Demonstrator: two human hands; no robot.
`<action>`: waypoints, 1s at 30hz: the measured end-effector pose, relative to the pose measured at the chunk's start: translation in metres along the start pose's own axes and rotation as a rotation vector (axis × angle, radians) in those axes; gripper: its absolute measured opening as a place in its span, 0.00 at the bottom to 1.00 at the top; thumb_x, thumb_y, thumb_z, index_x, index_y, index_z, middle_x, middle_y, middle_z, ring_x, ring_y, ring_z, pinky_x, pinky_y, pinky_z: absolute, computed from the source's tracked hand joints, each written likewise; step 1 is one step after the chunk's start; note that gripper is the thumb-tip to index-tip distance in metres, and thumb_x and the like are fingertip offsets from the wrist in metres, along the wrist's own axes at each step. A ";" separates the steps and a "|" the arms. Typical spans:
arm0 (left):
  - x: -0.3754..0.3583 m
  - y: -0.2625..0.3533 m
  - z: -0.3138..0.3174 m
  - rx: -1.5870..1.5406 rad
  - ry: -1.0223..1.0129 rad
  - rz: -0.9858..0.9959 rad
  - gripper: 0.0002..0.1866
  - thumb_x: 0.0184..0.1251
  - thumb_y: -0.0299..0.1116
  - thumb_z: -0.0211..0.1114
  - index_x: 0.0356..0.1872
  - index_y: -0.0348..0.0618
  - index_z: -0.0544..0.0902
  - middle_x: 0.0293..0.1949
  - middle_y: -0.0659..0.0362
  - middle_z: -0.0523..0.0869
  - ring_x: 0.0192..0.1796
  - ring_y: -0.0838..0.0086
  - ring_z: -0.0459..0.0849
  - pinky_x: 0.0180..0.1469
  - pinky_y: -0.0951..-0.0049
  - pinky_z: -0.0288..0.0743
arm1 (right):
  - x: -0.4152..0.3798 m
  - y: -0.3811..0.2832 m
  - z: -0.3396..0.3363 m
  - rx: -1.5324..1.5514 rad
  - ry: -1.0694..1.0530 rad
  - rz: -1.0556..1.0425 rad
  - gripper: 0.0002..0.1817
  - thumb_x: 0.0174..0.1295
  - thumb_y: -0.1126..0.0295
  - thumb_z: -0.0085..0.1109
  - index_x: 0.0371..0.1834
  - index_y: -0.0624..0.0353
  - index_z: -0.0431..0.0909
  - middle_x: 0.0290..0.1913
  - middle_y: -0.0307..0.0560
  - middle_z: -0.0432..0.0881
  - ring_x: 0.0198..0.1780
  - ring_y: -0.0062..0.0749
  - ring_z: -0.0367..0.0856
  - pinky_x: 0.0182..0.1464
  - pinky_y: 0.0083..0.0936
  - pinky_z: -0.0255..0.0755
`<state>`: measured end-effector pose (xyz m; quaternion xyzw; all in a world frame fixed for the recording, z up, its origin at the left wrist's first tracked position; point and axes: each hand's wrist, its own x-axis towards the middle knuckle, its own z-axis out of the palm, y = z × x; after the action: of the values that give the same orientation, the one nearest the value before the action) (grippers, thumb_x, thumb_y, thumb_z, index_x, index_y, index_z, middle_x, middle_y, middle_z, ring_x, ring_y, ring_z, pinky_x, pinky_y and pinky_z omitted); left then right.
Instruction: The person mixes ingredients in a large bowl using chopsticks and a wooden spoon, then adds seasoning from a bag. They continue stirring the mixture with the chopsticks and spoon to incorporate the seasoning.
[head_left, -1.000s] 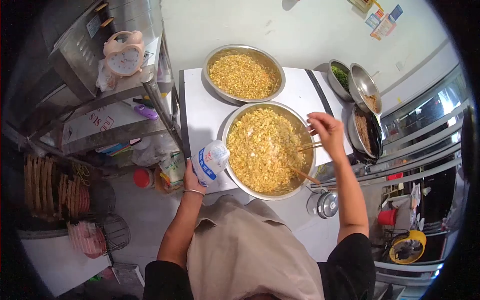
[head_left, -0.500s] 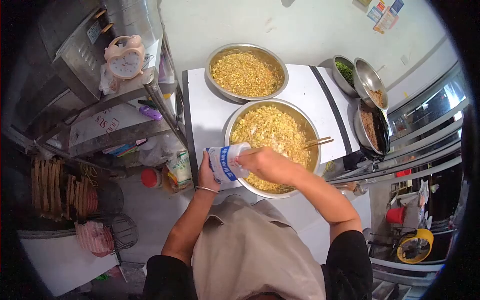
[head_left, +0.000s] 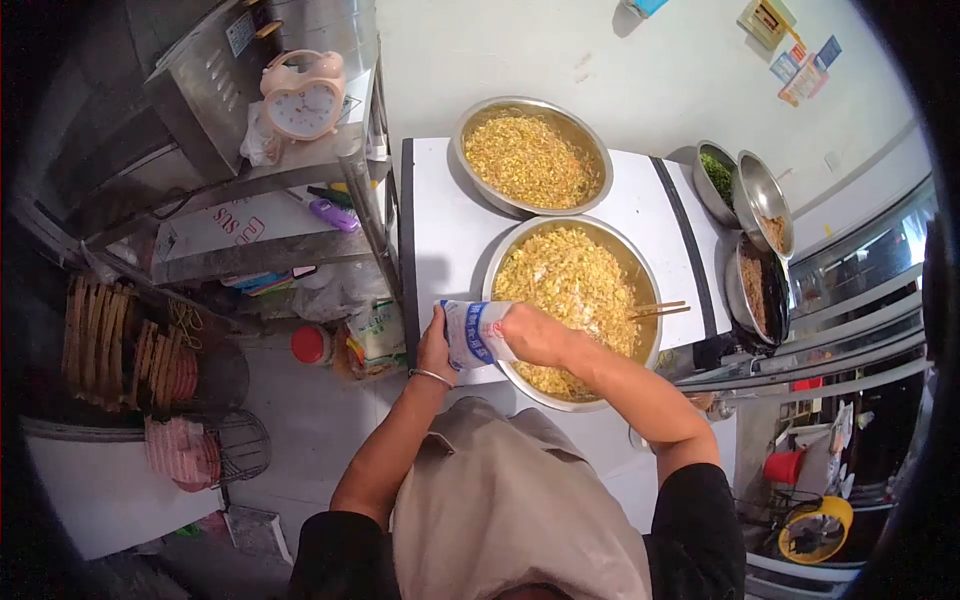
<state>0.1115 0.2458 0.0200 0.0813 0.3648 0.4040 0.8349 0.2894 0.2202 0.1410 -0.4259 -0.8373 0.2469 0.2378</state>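
Note:
My left hand (head_left: 436,348) is wrapped round a white plastic bag with blue printing (head_left: 470,333), which lies on its side by the near bowl's left rim. At the bag's mouth is my right hand (head_left: 535,335), its fingers curled; the bag hides the fingertips and whatever they hold. Below it, a large steel bowl (head_left: 651,370) is full of a yellow chopped mixture (head_left: 570,270) with whitish patches on top. A pair of chopsticks (head_left: 662,309) sticks out over the bowl's right side.
Behind stands a second steel bowl (head_left: 600,150) of similar mixture. Smaller bowls, one with chopped greens (head_left: 716,175), stand at the right. A metal shelf (head_left: 350,150) with a pink alarm clock (head_left: 303,108) rises on the left. A red-lidded jar (head_left: 310,345) is below it.
The view has shifted, so the bowls and shelf appear farther right and slightly lower. My right hand has pushed closer over the bag's mouth; my left hand keeps its hold.

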 end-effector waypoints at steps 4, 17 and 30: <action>0.022 -0.002 -0.020 -0.023 0.095 0.000 0.26 0.77 0.55 0.51 0.56 0.43 0.79 0.49 0.56 0.86 0.50 0.65 0.86 0.56 0.63 0.79 | 0.016 -0.010 -0.010 0.064 0.019 0.166 0.02 0.51 0.81 0.61 0.28 0.64 0.81 0.28 0.56 0.84 0.30 0.50 0.82 0.35 0.38 0.76; 0.158 0.021 -0.097 0.315 0.231 0.247 0.23 0.78 0.45 0.49 0.55 0.35 0.80 0.49 0.54 0.86 0.49 0.65 0.84 0.53 0.65 0.76 | -0.052 0.001 -0.110 0.320 0.263 0.725 0.07 0.62 0.77 0.66 0.42 0.63 0.87 0.33 0.47 0.89 0.32 0.22 0.86 0.35 0.21 0.80; 0.262 0.088 -0.054 1.221 0.386 0.330 0.22 0.64 0.41 0.51 0.39 0.31 0.86 0.41 0.39 0.87 0.45 0.51 0.86 0.49 0.57 0.75 | -0.099 -0.004 -0.109 -0.247 0.551 0.696 0.16 0.50 0.82 0.70 0.43 0.62 0.81 0.41 0.54 0.83 0.43 0.42 0.84 0.45 0.32 0.80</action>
<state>0.1281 0.4872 -0.1232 0.5209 0.6542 0.2547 0.4856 0.4051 0.1591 0.2086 -0.7567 -0.5732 0.0880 0.3018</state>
